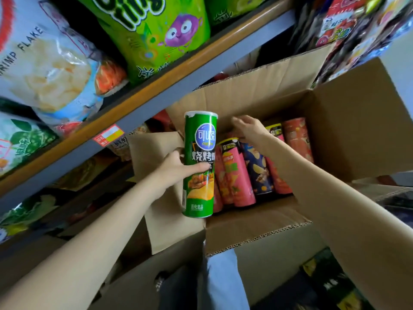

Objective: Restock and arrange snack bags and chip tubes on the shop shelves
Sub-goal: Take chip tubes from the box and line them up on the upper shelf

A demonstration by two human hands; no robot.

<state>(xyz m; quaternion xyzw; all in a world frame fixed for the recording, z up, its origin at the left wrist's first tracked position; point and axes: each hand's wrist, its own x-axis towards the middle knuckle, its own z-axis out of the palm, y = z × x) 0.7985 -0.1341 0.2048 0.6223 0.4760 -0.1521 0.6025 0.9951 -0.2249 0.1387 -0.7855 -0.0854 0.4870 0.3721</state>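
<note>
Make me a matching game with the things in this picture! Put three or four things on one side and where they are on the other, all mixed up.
Things:
1. green chip tube
2. dark blue chip tube
3. green snack bag
4. right hand

Places:
A. on the upper shelf
B. reaching into the cardboard box
C. held in the left hand
D. lying inside the box between pink tubes

Pairs: 1-C, 2-D, 3-A, 4-B
</note>
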